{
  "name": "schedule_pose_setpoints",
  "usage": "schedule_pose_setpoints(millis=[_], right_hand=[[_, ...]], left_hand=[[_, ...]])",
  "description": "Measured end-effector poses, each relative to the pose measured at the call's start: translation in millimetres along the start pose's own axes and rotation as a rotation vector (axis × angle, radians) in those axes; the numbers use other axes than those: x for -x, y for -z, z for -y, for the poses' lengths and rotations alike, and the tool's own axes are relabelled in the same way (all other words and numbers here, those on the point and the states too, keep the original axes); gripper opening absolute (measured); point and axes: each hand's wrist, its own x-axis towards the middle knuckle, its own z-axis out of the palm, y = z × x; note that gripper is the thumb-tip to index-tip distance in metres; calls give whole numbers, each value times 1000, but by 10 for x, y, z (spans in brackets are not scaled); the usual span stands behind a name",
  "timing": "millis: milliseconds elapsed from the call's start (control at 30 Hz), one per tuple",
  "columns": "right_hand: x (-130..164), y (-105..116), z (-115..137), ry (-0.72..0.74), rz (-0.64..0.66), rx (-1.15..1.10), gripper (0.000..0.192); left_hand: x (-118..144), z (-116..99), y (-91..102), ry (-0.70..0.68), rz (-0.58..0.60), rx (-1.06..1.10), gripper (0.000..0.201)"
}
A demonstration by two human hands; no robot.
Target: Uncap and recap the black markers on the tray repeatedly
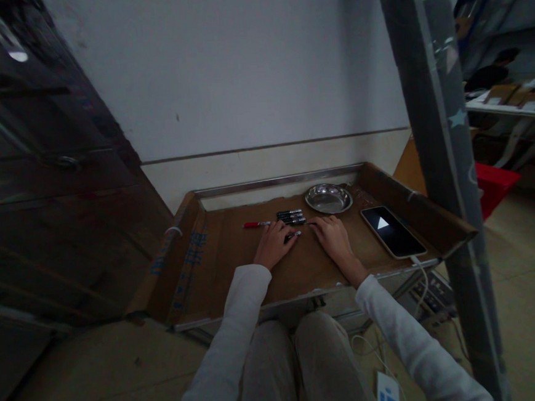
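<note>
nearest, a phone lies at the right of the cardboard, likely set aside to free the middle. the left hand rests there, fingers bent over a loose marker; whether it grips, i cannot tell. that marker's long axis runs mostly left to right, its visible end aimed towards the right hand, whose fingers curl at a thin dark thing, hold unclear. just beyond, a red marker points its red end left, and black markers lie side by side, also left-right, apparently for order. farther back stands a metal dish, probably out of the fingers' way.
</note>
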Motion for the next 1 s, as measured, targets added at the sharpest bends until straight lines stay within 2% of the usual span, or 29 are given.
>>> schedule_pose_setpoints(millis=[133,333,433,533,633,800,900,1000], right_hand=[[-6,-4,36,36,32,59,23],[-16,41,106,93,44,74,28],[-16,51,133,155,57,-26,34],[-14,32,154,295,81,-235,58],[-17,-9,149,357,82,-373,75],[-33,-77,89,284,54,-387,75],[-38,-87,65,246,57,-379,69],[-37,-87,55,220,58,-377,66]], left_hand=[[-4,10,-13,13,-57,-17,20],[-16,-30,27,-30,-81,-28,17],[-15,-42,31,-55,-109,-21,17],[-5,-54,46,-31,-160,4,18],[10,-75,95,85,-249,-7,22],[62,-60,162,393,-396,-87,23],[116,-21,147,523,-375,-175,17],[151,-4,105,549,-307,-266,15]])
